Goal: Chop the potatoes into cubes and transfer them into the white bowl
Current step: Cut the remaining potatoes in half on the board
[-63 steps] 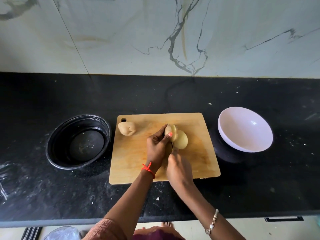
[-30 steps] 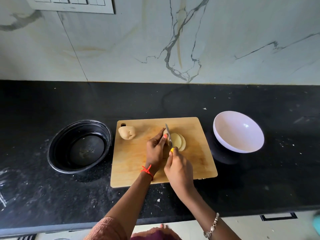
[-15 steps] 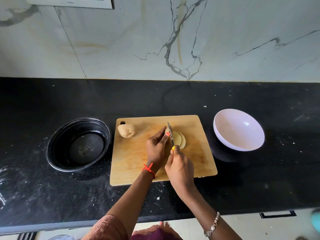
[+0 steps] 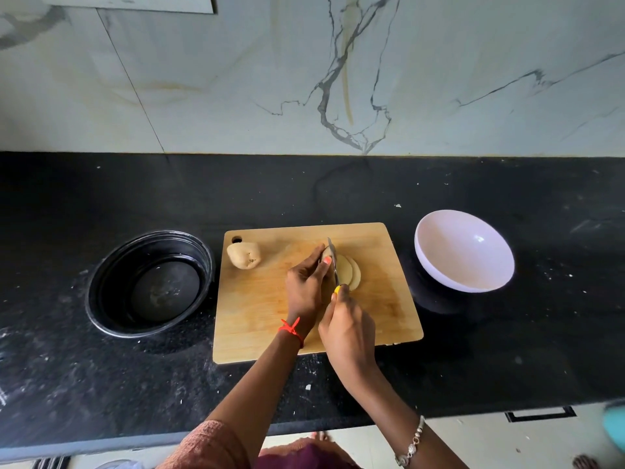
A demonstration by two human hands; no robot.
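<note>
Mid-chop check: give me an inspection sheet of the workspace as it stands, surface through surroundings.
Surface: black countertop, dusted with pale specks; wooden cutting board at its centre.
Job's things: whole potato at the board's far-left corner; cut potato mid-board, slices leaning right of the knife; white bowl right of the board, empty.
Clutter: black bowl left of the board, no potato in it; white scrap near the counter's front edge.
Hands: left hand holds the cut potato down; right hand grips the knife's yellow handle.
Cables: nothing seen.
Surroundings: veined marble wall behind; switch plate at top left.
</note>
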